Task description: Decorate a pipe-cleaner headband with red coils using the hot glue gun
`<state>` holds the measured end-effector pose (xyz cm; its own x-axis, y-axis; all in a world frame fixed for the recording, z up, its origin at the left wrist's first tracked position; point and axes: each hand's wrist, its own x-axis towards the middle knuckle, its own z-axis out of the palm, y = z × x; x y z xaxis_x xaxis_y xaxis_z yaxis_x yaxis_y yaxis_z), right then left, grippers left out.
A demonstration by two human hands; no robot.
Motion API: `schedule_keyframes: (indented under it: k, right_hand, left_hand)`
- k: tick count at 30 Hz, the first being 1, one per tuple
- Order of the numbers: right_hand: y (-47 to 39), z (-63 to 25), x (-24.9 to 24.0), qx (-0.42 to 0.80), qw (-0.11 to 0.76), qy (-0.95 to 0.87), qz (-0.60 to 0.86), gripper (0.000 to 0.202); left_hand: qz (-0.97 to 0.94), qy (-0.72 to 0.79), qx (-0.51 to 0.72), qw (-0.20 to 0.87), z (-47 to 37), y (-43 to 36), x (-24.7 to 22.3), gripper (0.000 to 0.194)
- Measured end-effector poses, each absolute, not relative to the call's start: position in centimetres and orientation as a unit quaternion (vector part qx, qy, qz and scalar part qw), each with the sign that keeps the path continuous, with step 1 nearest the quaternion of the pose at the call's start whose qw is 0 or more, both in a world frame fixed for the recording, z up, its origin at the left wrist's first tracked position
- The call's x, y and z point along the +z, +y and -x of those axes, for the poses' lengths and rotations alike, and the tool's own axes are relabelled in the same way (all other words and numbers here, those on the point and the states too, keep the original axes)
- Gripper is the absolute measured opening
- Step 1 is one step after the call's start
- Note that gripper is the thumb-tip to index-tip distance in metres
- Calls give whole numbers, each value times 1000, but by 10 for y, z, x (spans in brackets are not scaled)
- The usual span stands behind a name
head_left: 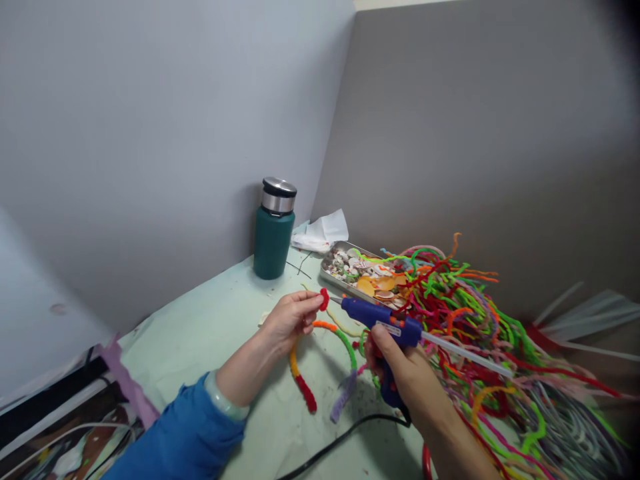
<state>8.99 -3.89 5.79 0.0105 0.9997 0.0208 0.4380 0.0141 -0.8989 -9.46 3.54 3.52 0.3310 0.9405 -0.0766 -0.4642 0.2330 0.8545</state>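
Note:
Between thumb and fingers, my left hand (289, 321) pinches a small red pipe cleaner piece (325, 299). My right hand (400, 367) is wrapped round the handle of a blue hot glue gun (373, 313), whose nozzle points left at the red piece; I cannot tell whether they touch. A clear glue stick (470, 353) juts from the back of the gun. Below the hands, on the table, lies a fuzzy arch (349, 347) in orange, green, purple, yellow and red, partly hidden behind my left hand.
A large heap of coloured pipe cleaners (475, 320) covers the right side. Behind the gun sits a metal tray (345, 283) of shells and discs. A green bottle (273, 240) stands by the wall near white tissue (323, 231). The gun's black cord (340, 437) crosses the front.

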Motion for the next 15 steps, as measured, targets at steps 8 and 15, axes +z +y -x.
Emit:
schedule_keyframes:
  k: [8,15]
  right_hand:
    - [-40,-88,62,341,369,-610,613,55]
    - [-41,-84,66,332,373,-612,613,54]
  left_hand:
    - [-383,312,482,724,95,35,36,25]
    - [-387,306,483,723,95,35,36,23]
